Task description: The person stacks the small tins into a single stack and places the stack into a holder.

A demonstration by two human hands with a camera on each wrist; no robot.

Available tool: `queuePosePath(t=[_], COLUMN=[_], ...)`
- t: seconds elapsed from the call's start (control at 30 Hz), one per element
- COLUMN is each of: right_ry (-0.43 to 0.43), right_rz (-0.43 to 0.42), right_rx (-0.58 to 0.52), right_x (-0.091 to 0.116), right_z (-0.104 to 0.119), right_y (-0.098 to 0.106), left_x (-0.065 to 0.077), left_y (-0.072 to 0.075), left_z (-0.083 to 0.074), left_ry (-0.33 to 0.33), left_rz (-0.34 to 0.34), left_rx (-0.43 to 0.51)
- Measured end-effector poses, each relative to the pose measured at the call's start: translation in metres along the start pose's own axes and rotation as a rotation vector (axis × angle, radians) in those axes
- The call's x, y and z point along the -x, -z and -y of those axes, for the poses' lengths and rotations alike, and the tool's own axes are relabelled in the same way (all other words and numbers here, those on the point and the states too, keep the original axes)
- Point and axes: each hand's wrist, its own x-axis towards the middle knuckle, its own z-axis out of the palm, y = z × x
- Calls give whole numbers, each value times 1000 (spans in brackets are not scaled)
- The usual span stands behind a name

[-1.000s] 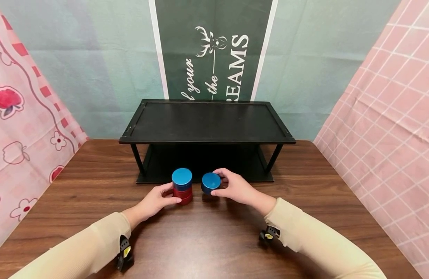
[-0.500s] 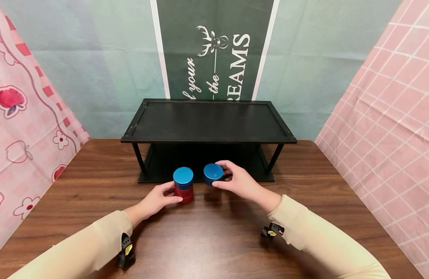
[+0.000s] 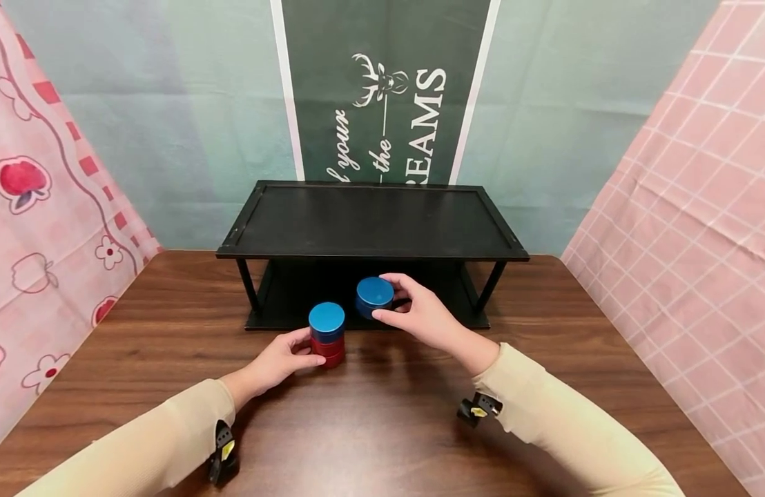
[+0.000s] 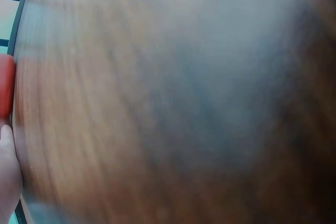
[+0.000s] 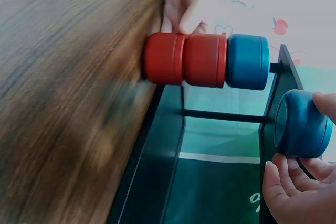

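Note:
In the head view, a stack of round tins stands on the table in front of the black rack: red tins [image 3: 328, 351] below, a blue tin [image 3: 326, 319] on top. The right wrist view shows it sideways, as a lower red tin [image 5: 164, 59], an upper red tin [image 5: 205, 60] and the blue one. My left hand [image 3: 273, 362] holds the red part, thumb in front. Raised to the right of the stack, a second blue tin [image 3: 375, 293] is gripped between thumb and fingers of my right hand [image 3: 422, 314]. The left wrist view catches just a red tin [image 4: 6, 87] at its edge.
Behind the tins stands a black two-level rack [image 3: 370, 221] with thin posts. It rests on a brown wood-grain table [image 3: 370, 428]. Patterned pink cloths hang left and right, and a green cloth [image 3: 171, 138] hangs at the back.
My right hand has lifted the second blue tin up from near the table, then brought it slightly left, toward the stack. My left hand has stayed on the red tins.

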Motion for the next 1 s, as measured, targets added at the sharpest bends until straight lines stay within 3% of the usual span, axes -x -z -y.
queuePosePath(t=[0.37, 0.63, 1.0], right_ry=[11, 31, 32], right_rz=[27, 77, 104], right_rx=[-36, -31, -21], right_x=[-12, -20, -23], right_z=[17, 27, 28], right_y=[-17, -33, -45], left_x=[2, 1, -1], left_y=[2, 2, 0], left_z=[-2, -2, -6], left_ry=[22, 4, -8], left_rz=[-3, 12, 27], left_rx=[-6, 3, 16])
